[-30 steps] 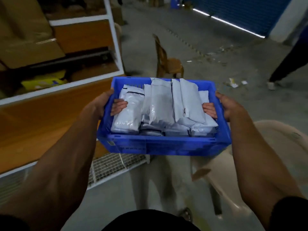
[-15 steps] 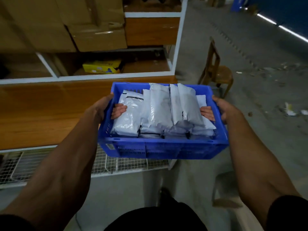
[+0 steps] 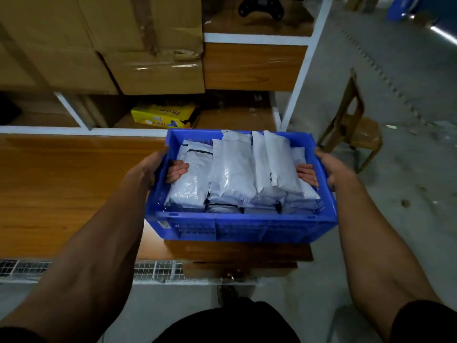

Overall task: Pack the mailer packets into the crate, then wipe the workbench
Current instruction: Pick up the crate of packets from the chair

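Observation:
A blue plastic crate [image 3: 237, 227] hangs in the air over the right end of the wooden workbench [image 3: 61, 194]. Several white mailer packets [image 3: 235, 174] stand packed side by side in it. My left hand [image 3: 146, 172] grips the crate's left wall, with its fingertips curled inside against a packet. On the opposite wall my right hand [image 3: 331, 169] holds the crate the same way, fingers hooked over the rim.
Taped cardboard boxes [image 3: 111, 45] fill the shelf behind the bench, and a yellow box [image 3: 163, 116] lies below them. A white rack post [image 3: 304, 70] stands at the bench's right end. A wooden chair [image 3: 356, 125] sits on the concrete floor to the right. Wire mesh [image 3: 148, 269] runs under the bench.
My view has swung left from the open floor and plastic chair toward the workbench and shelves. The crate, still held in both hands, now hovers over the bench's right end.

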Demonstrator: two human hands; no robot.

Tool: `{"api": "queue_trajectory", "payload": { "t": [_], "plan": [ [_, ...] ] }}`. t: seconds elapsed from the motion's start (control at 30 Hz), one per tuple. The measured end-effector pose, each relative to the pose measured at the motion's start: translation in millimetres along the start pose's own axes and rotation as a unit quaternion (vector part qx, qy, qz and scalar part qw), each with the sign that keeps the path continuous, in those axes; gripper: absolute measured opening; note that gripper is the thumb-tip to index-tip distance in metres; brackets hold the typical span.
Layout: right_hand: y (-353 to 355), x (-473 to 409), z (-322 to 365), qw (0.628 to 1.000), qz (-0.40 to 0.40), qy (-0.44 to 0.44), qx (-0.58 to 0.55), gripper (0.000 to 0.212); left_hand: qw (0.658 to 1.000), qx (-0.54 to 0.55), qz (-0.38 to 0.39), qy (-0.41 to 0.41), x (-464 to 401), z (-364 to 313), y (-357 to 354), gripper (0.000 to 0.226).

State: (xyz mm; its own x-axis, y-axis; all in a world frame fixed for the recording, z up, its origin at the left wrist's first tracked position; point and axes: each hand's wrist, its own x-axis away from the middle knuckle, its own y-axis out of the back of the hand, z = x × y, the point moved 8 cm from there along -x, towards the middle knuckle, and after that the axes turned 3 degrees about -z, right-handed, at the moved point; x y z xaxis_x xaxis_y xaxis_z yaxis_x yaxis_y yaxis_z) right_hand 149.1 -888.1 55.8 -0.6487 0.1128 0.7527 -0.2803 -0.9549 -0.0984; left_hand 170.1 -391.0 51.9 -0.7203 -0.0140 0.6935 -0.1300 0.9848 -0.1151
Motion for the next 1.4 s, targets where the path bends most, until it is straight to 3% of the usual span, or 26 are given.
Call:
{"api": "queue_trajectory", "payload": {
  "t": [0.4,0.73,0.87,1.07,1.13,1.2,1.3,1.4],
  "plan": [
    [-44.4,-94.7,99.0,0.999,0.019,0.027,-0.015,0.072,0.999,0.027,-0.017,-0.023,-95.7,-86.8,-12.7,0.068],
    [-52.7,-119.4,112.2,0.999,0.02,0.035,-0.001,0.075,0.999,0.022,-0.032,-0.029,-125.5,-107.5,-2.1,0.069],
    [-52.5,-115.3,113.6,0.999,-0.003,0.043,0.011,0.073,0.999,0.018,-0.006,-0.039,-128.4,-110.1,-2.1,0.059],
    [-37.7,-110.6,120.5,0.989,-0.078,0.112,0.053,0.053,0.978,-0.09,-0.149,-0.116,-138.6,-127.0,28.6,0.041],
    [-6.9,-155.6,127.8,0.973,-0.144,0.143,0.108,0.071,0.933,-0.223,-0.244,-0.143,-124.0,-132.9,36.1,0.048],
    [0.5,-154.9,136.2,0.929,-0.249,0.156,0.226,0.085,0.852,-0.388,-0.306,-0.171,-87.0,-136.2,24.2,0.049],
    [-45.0,-67.8,130.9,0.827,-0.32,0.241,0.394,0.052,0.808,-0.453,-0.296,-0.232,-49.5,-122.0,-1.7,0.045],
    [-68.3,-20.6,104.2,0.756,-0.346,0.341,0.439,0.042,0.765,-0.499,-0.29,-0.284,-29.2,-91.8,-10.7,0.056]
  ]
}}
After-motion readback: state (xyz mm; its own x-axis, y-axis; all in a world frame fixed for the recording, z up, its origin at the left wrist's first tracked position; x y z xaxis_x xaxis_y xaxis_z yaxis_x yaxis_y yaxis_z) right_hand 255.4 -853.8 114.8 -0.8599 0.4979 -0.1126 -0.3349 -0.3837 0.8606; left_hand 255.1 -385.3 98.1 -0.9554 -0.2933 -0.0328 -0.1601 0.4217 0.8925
